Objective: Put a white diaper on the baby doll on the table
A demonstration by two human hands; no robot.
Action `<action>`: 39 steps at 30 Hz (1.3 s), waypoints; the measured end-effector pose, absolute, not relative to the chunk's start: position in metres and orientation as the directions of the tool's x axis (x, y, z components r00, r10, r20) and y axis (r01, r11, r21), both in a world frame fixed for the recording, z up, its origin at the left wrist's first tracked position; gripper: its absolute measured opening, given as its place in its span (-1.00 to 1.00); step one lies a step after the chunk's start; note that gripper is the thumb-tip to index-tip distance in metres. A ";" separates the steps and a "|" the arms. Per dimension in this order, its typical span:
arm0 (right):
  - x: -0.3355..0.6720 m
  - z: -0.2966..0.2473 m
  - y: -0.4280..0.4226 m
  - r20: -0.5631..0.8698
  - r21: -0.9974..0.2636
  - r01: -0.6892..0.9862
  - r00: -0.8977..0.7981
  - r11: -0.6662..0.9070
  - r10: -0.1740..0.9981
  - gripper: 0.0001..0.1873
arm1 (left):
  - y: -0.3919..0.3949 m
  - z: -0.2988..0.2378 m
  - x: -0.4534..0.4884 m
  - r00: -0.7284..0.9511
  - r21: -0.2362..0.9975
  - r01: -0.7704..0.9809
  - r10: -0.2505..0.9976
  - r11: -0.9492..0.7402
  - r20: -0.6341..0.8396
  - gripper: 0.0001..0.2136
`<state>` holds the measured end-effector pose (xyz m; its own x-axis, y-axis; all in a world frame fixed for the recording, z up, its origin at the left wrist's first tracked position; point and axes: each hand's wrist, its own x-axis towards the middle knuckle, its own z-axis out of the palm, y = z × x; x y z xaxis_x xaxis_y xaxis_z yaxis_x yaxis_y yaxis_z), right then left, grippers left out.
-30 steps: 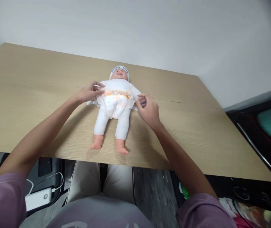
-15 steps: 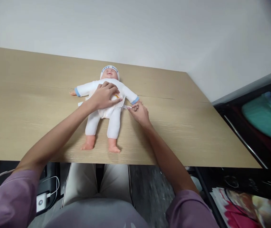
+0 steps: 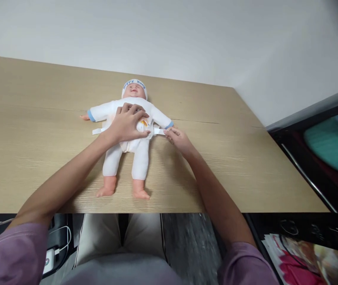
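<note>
A baby doll in a white suit with blue cuffs lies on its back, its feet toward me. Round its hips is a white diaper with an orange print at the front. My left hand lies spread over the diaper's front and the doll's belly, thumb and fingers apart. At the doll's side my right hand pinches the end of a white diaper tab, which is pulled out straight. The opposite tab sticks out loose past my left wrist.
The doll lies on a wooden table that meets a pale wall at the back. Right of the table stands a dark shelf holding a green item. A white charger with a cable is below at the left.
My right hand has drawn the tab outward, so more of it shows straight. The thumb and fingers of my left hand are spread wider, uncovering the print. The view has shifted slightly.
</note>
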<state>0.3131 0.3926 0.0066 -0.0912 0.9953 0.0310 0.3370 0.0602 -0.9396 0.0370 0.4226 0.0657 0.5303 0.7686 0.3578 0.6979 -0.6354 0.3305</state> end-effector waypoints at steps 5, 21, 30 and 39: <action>0.286 0.030 0.415 0.093 -0.949 0.282 -0.174 0.140 0.980 -0.37 | 0.422 0.065 0.038 0.526 0.330 0.702 0.772 -0.631 0.357 -0.38; 0.239 0.018 0.364 0.616 -0.485 0.588 -0.295 0.647 0.730 -0.46 | 0.431 0.065 0.025 0.526 0.515 0.597 0.785 -0.615 0.327 -0.19; 0.222 0.046 0.375 0.670 -0.469 0.601 -0.236 0.647 0.704 -0.57 | 0.420 0.038 -0.051 0.267 0.606 0.502 0.777 -0.617 0.570 -0.61; 0.162 0.062 0.410 0.507 -0.426 0.667 -0.383 0.611 0.772 -0.60 | 0.404 -0.001 -0.076 0.135 0.363 0.878 0.890 -0.311 0.434 -0.70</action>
<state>0.1623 0.4098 0.0617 -0.3835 0.7722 0.5065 0.6673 0.6109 -0.4261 -0.0761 0.4038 -0.0006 0.1354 0.8904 0.4345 0.8784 -0.3108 0.3632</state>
